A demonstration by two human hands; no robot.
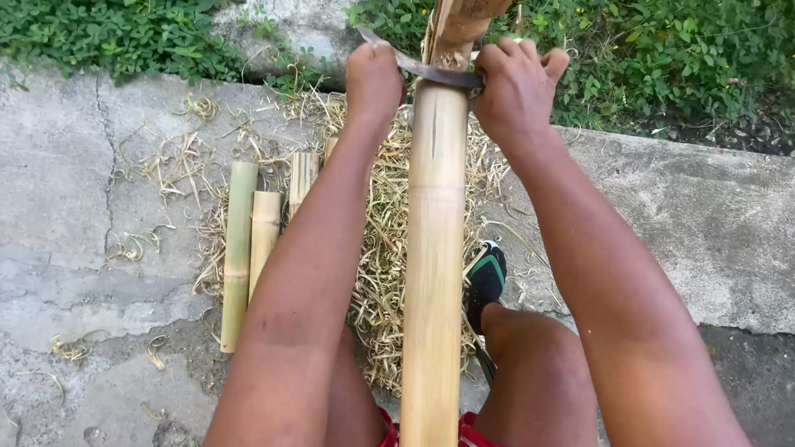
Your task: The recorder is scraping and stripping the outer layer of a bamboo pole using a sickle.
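Note:
A long pale bamboo pole (435, 252) runs from between my knees up to a wooden support (465, 16) at the top of the view. A curved metal blade (426, 69) lies across the pole near its far end. My left hand (373, 78) is closed around the blade's left end and my right hand (515, 87) is closed around its right end. Both arms reach forward on either side of the pole.
Several split bamboo pieces (252, 244) lie on the concrete ground (77, 192) to the left, among a heap of dry shavings (380, 250). My foot in a black and green shoe (484, 281) rests right of the pole. Green plants (112, 14) border the far edge.

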